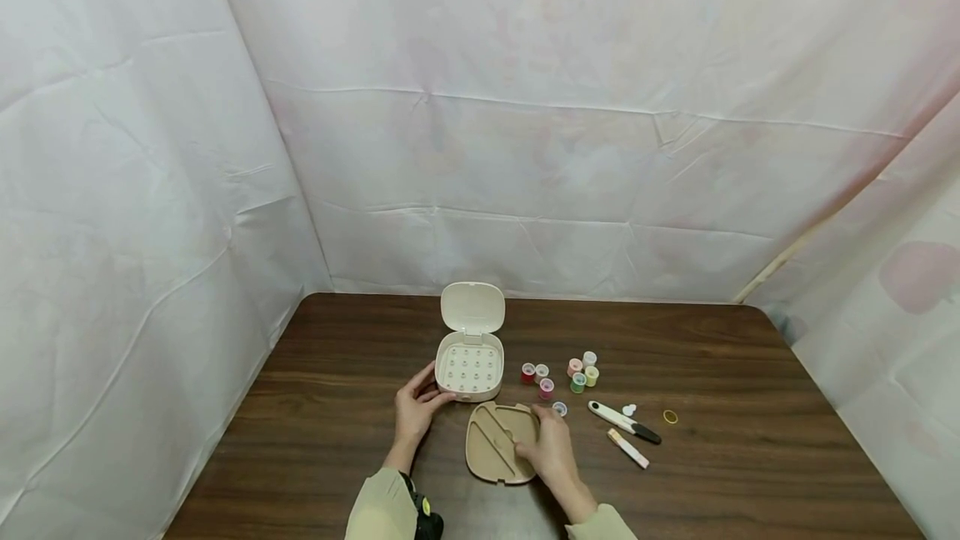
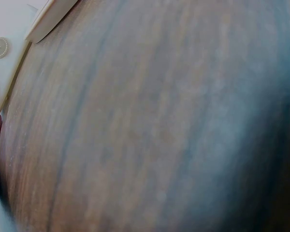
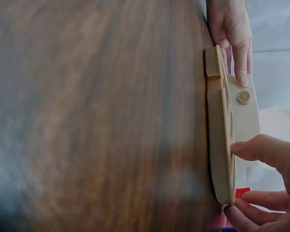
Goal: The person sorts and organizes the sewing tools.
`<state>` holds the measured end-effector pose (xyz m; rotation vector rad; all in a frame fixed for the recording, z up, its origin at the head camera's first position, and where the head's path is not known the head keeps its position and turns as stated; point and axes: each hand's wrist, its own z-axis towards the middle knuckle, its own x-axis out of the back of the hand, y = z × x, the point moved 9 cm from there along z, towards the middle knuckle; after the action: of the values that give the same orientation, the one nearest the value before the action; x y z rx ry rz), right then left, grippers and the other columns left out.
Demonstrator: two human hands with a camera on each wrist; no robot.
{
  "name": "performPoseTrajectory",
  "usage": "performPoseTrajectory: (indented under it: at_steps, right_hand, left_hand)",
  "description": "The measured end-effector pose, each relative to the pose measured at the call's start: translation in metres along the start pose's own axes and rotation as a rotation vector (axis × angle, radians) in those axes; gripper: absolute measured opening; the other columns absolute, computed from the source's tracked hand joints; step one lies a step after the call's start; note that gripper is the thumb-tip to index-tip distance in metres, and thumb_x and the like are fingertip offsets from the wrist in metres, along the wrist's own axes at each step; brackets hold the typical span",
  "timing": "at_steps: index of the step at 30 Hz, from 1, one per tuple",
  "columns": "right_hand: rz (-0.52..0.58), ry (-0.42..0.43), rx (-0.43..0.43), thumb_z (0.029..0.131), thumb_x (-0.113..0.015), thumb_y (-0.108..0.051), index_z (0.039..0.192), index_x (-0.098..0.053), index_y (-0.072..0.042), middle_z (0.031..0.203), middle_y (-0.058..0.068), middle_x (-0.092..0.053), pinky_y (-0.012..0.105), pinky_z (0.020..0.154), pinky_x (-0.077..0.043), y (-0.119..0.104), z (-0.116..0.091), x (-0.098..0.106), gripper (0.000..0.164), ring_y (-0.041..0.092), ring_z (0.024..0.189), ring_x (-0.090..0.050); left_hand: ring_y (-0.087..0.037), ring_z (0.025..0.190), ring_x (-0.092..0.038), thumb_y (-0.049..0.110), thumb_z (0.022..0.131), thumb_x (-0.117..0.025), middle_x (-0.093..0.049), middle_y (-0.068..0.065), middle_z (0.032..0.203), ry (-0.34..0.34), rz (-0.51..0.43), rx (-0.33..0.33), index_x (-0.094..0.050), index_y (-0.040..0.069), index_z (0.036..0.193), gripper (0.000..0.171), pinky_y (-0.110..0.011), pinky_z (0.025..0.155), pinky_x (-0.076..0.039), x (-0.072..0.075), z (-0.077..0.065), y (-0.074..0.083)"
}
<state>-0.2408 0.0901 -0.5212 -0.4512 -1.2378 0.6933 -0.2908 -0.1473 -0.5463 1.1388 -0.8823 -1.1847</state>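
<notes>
A cream sewing box (image 1: 469, 397) stands with its lid (image 1: 472, 307) raised, showing rows of small pegs inside. My left hand (image 1: 415, 417) grips its front left corner, thumb on the front and fingers along the left side. In front of the box lies a tan tray (image 1: 487, 461) with a slanted divider. My right hand (image 1: 551, 450) pinches the tray's right edge, its thumb over the rim and the other fingers at the outside. In the right wrist view, the tray (image 3: 218, 140) appears edge-on, before the box's round front button (image 3: 243, 97).
Several thread spools (image 1: 547, 388) stand right of the box, one pale spool (image 1: 559, 409) close to my right fingertips. Farther right lie a slim white-and-black tool (image 1: 624, 422), a small white stick with a yellowish end (image 1: 628, 449), small white pieces (image 1: 629, 410) and a yellow ring (image 1: 670, 417).
</notes>
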Motion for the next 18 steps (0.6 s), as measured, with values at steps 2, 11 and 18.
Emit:
performPoseTrajectory:
  at_steps: [2,11,18]
  right_hand:
    - [0.015,0.010,0.001,0.051,-0.075,-0.002,0.101,-0.057,0.013,0.094,0.023,-0.058,0.044,0.076,-0.049,-0.002,-0.001,0.004,0.056,0.035,0.087,-0.055]
    - [0.150,0.060,0.005,0.062,-0.074,0.001,0.100,-0.059,0.009,0.085,0.015,-0.059,0.034,0.062,-0.052,-0.003,-0.003,0.022,0.042,0.027,0.073,-0.057]
    - [0.188,0.115,-0.024,0.065,-0.077,-0.003,0.092,-0.063,0.005,0.076,0.010,-0.060,0.029,0.055,-0.052,0.009,-0.003,0.037,0.031,0.023,0.066,-0.056]
  left_hand:
    - [-0.048,0.101,-0.047,-0.017,0.061,-0.071,-0.049,-0.034,0.114,-0.001,-0.002,0.000,-0.047,-0.014,0.119,0.062,-0.052,0.079,-0.045,0.000,0.000,0.000]
    - [-0.039,0.098,-0.053,-0.009,0.060,-0.075,-0.054,-0.029,0.110,0.029,0.025,-0.016,-0.052,-0.008,0.118,0.063,-0.037,0.074,-0.052,0.005,0.004,-0.022]
    - [-0.038,0.096,-0.053,-0.008,0.059,-0.077,-0.055,-0.028,0.110,0.036,0.040,-0.056,-0.053,-0.007,0.118,0.064,-0.030,0.071,-0.054,0.005,0.004,-0.022]
